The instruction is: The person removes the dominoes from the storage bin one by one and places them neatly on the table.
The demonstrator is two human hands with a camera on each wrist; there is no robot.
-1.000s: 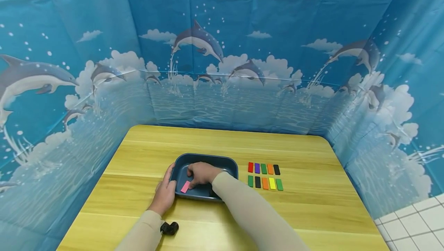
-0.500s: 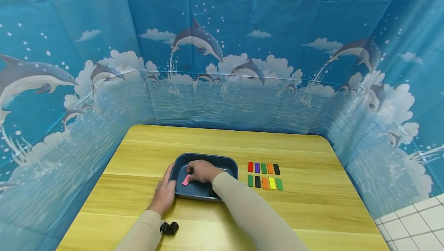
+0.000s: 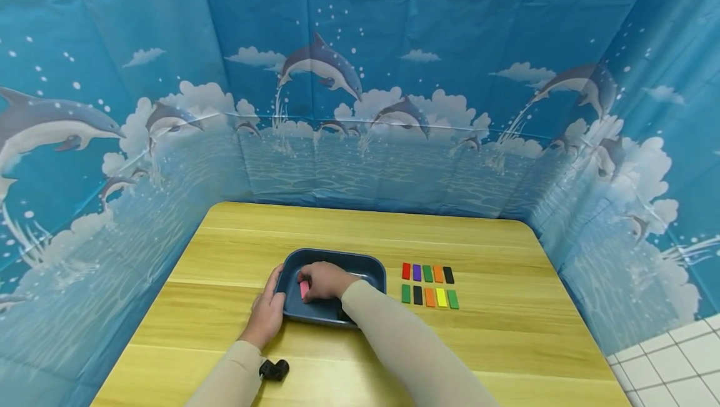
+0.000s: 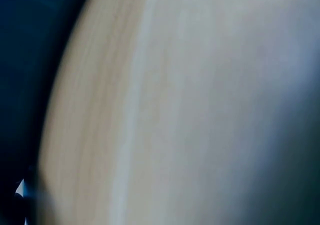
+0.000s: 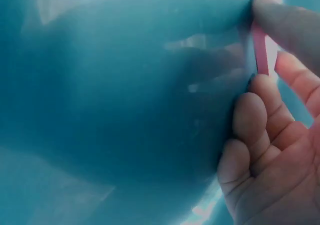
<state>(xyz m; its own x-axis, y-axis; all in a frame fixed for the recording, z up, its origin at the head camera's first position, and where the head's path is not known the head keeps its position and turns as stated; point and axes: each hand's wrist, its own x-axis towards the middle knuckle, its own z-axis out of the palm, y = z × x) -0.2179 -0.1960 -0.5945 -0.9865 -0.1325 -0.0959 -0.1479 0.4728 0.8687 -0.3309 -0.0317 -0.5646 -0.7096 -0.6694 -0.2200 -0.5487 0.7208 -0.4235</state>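
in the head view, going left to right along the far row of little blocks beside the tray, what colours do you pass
red block → purple block → green block → orange block → black block

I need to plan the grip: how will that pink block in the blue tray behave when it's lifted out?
The pink block looks thin, flat and straight-edged, so probably stiff and light. The right hand pinches it by its narrow edges in the right wrist view; such a slim edge may slip or twist. The blue tray looks smooth, so a dropped block would likely slide, not roll.
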